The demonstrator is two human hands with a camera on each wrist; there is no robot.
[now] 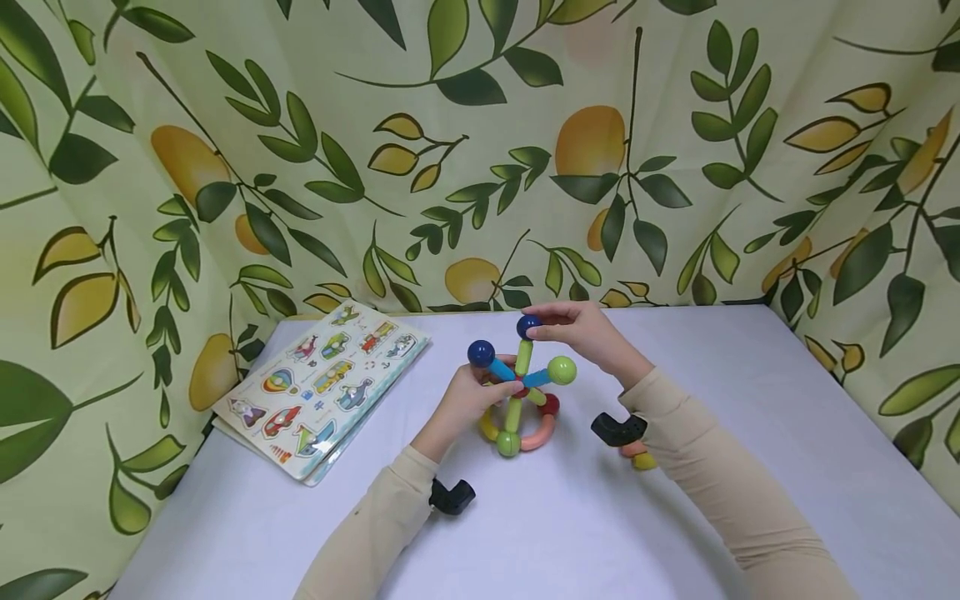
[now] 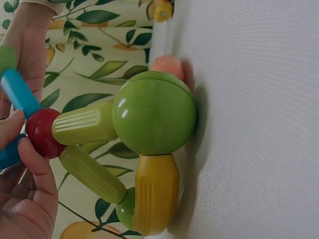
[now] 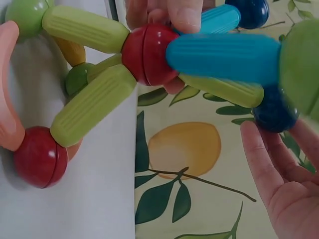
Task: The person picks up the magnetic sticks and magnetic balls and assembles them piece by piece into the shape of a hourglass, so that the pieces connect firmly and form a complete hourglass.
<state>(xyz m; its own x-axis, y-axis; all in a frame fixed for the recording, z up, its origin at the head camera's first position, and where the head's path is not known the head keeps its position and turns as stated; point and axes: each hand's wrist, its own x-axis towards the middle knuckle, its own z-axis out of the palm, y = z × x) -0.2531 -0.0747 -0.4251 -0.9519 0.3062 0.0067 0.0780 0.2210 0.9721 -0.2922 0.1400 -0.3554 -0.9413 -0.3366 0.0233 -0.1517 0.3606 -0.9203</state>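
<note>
A toy of sticks and balls stands on the table. Its base is a ring of curved sticks, one yellow (image 2: 157, 194) and one peach (image 1: 542, 433), joined by balls, one green (image 2: 154, 113) and one red (image 3: 41, 157). Light-green sticks (image 3: 94, 104) rise from it to a red centre ball (image 3: 149, 54). Blue sticks (image 3: 224, 59) and another light-green stick (image 1: 523, 357) spread upward from there. My left hand (image 1: 467, 400) pinches the toy at the centre ball. My right hand (image 1: 588, 333) holds the dark-blue ball (image 1: 528, 326) atop the light-green stick between thumb and fingers.
Sticker-like picture boards (image 1: 322, 392) lie stacked at the table's left. A yellow piece (image 1: 642, 461) and a peach one lie partly hidden behind the right wrist. Each wrist carries a black camera mount (image 1: 452, 497). A leaf-patterned curtain (image 1: 480, 167) hangs behind the table.
</note>
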